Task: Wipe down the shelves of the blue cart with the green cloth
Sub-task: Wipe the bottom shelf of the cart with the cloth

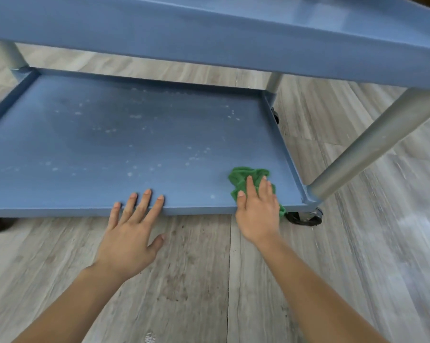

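The blue cart's lower shelf (124, 134) fills the middle of the view, speckled with white spots and smears. A crumpled green cloth (243, 175) lies at the shelf's front right corner. My right hand (257, 209) presses flat on the cloth with straight fingers. My left hand (132, 224) rests with straight, spread fingers on the shelf's front edge, to the left of the cloth. The upper shelf (209, 33) overhangs at the top of the view.
Grey metal posts (372, 144) join the shelves at the corners. A black caster wheel (305, 217) sits under the front right corner. Light wood-look floor (196, 280) surrounds the cart.
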Demonstrator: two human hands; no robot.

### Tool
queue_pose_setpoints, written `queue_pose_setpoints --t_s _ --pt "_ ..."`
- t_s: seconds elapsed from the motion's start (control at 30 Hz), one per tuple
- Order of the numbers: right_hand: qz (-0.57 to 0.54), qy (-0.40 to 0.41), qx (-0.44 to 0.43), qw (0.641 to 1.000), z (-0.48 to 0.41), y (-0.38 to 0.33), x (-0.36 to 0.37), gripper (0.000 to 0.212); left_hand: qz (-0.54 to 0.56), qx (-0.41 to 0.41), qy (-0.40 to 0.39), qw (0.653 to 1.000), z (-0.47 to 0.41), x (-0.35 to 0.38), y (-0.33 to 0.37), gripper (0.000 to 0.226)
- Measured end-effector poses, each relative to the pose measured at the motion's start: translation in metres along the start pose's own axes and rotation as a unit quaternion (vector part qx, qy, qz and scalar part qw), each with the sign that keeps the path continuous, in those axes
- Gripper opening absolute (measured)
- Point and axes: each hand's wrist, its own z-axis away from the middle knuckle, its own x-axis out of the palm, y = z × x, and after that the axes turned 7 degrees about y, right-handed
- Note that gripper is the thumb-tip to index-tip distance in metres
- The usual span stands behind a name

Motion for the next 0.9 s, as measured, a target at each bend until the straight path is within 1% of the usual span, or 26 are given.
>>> queue_pose_setpoints --t_s 0.07,0.23,0.33,0.47,0.53,0.63,0.7,0.77,0.83,0.9 --pt "-0.006 -0.015 -0.008 1.0 0.005 -0.025 0.008 0.058 -0.002 -0.009 0.001 1.0 0.003 -0.002 -0.007 0.083" --pt "-0.013 -0.036 -0.038 0.999 0.017 -0.094 0.029 0.059 -0.019 -0.084 0.013 0.996 0.012 -0.013 -0.045 0.085" --pt "-0.017 -0.043 -0.097 0.994 0.033 -0.155 0.049 0.06 -0.039 -0.133 0.006 0.99 0.027 -0.022 -0.087 0.088" --pt "-0.042 -0.056 -0.172 0.983 0.053 -0.244 0.076 0.061 -0.031 -0.196 0.007 0.98 0.055 -0.035 -0.138 0.091" --pt "-0.049 -0.058 -0.2 0.977 0.056 -0.278 0.086 0.061 -0.032 -0.205 -0.005 0.978 0.062 -0.043 -0.153 0.091" --pt "-0.06 -0.082 -0.25 0.963 0.075 -0.349 0.103 0.061 -0.046 -0.216 -0.039 0.974 0.078 -0.064 -0.195 0.088" --pt "-0.061 -0.097 -0.278 0.954 0.082 -0.389 0.112 0.061 -0.051 -0.219 -0.046 0.973 0.079 -0.08 -0.217 0.085" --pt "-0.053 -0.122 -0.309 0.941 0.086 -0.424 0.119 0.067 -0.055 -0.219 -0.043 0.973 0.075 -0.097 -0.235 0.084" --pt "-0.037 -0.15 -0.357 0.921 0.091 -0.453 0.124 0.079 -0.063 -0.208 -0.049 0.975 0.071 -0.114 -0.253 0.088" --pt "-0.025 -0.15 -0.393 0.907 0.093 -0.472 0.13 0.083 -0.088 -0.193 -0.052 0.976 0.066 -0.127 -0.271 0.092"
